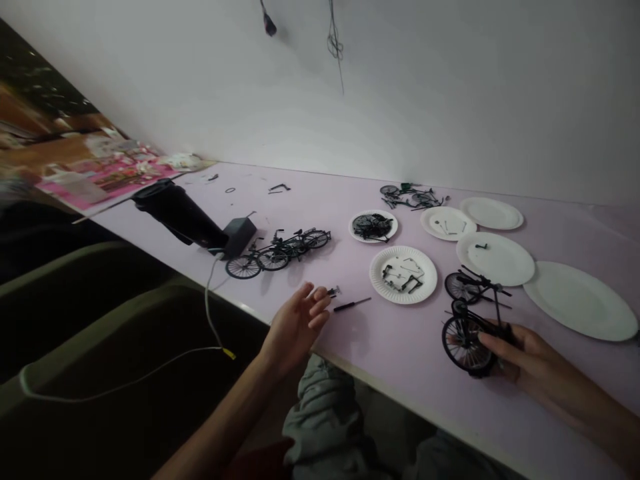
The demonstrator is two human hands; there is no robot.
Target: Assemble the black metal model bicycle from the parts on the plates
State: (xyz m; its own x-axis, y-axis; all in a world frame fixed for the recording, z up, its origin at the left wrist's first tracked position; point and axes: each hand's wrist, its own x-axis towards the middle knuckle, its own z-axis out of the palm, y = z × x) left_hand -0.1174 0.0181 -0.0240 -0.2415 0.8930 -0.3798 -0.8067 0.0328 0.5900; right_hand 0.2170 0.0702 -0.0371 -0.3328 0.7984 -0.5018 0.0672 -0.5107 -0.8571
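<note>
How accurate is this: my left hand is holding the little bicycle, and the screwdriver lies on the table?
One slip: the head view shows your right hand holding the little bicycle. The screwdriver does lie on the table.

And there, the right hand (527, 353) covers part of the model bicycle (465, 335)! The piece (334, 292) by the left hand (299, 317)? Too tiny to name. Far left, the clutter (120, 175) blurs.

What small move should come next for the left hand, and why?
Perhaps bring the small part beside the left hand to the bike: the right hand already holds the bike, and the part is close, though whether it is gripped is unclear.
</note>
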